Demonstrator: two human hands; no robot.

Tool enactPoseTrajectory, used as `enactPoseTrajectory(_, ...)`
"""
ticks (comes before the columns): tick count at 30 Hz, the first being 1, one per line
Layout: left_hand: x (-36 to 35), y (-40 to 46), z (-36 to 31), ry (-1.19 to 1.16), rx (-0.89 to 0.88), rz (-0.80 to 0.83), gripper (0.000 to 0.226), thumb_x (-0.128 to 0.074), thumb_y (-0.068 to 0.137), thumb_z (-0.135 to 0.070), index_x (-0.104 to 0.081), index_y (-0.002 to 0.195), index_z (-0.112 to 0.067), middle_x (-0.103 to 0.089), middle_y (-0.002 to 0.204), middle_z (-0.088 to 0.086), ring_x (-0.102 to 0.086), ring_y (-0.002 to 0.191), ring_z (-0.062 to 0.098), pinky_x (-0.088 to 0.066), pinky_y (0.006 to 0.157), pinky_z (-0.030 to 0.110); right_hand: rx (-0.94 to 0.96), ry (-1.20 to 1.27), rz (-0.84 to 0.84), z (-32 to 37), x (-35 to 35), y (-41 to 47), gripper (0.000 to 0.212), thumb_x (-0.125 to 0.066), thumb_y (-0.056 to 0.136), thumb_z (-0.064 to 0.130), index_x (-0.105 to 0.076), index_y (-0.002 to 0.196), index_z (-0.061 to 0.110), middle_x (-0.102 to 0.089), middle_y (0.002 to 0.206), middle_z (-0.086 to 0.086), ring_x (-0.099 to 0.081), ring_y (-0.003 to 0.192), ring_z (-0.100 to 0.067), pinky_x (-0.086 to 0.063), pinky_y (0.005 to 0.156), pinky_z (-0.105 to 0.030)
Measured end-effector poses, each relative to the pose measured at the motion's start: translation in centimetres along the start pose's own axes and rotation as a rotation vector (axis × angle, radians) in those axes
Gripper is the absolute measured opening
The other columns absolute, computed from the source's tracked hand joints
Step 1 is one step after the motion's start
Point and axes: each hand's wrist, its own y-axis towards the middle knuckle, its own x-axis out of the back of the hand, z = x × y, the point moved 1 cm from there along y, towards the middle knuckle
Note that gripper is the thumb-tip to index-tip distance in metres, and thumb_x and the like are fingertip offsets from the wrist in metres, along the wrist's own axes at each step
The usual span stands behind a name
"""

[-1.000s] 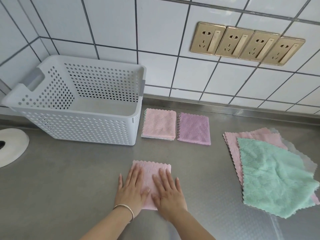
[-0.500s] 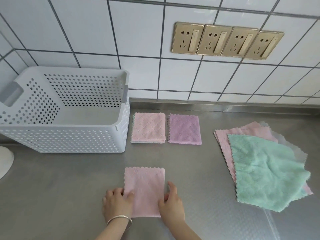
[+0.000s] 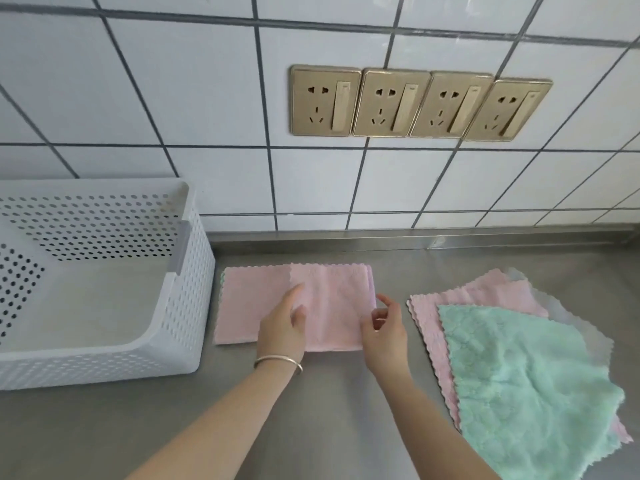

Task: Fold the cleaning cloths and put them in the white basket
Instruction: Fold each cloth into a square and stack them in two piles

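Folded pink cloth (image 3: 332, 313): pinched between left hand (image 3: 282, 327) and right hand (image 3: 384, 336) fingers
Unfolded cloths (image 3: 526, 375): three or so, right of fingers
White basket (image 3: 187, 306): one, left

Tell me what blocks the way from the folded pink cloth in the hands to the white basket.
Nothing visible does. The folded pink cloth, held by both hands, lies right of the white perforated plastic basket, whose top is open; only another folded pink cloth lies flat between.

folded pink cloth (image 3: 332, 313): moved up off the near counter; now over the purple cloth (image 3: 373, 289), hiding all but a sliver past the fingertips
left hand (image 3: 282, 329): was at cloth's near left corner, now on its left edge
right hand (image 3: 384, 329): now pinching the right edge
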Motion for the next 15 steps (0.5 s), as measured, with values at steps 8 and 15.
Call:
enactPoseTrajectory(8,-4.7,6.0,0.8,0.189,0.047,0.167,0.043,-0.040,0.094,-0.011,-0.045,0.134,-0.025,-0.052,0.130,0.006,-0.052,0.115,0.026,-0.040,0.095,0.028,-0.060,-0.034,-0.055,-3.2,-1.9,5.7,0.036,-0.049,0.090,0.010,-0.046,0.126,0.013,-0.049,0.079,0.003,-0.052,0.072,-0.012,-0.040,0.062,-0.017)
enactPoseTrajectory(15,-5.9,6.0,1.4,0.323,0.013,0.181,0.043,-0.039,0.094,-0.012,-0.040,0.137,-0.021,-0.047,0.121,0.012,-0.051,0.104,0.029,-0.042,0.087,0.032,-0.090,-0.241,-0.079,-4.3,-2.9,6.3,0.027,-0.044,0.090,0.008,-0.052,0.116,0.008,-0.052,0.113,-0.009,-0.055,0.092,-0.027,-0.044,0.078,-0.034)
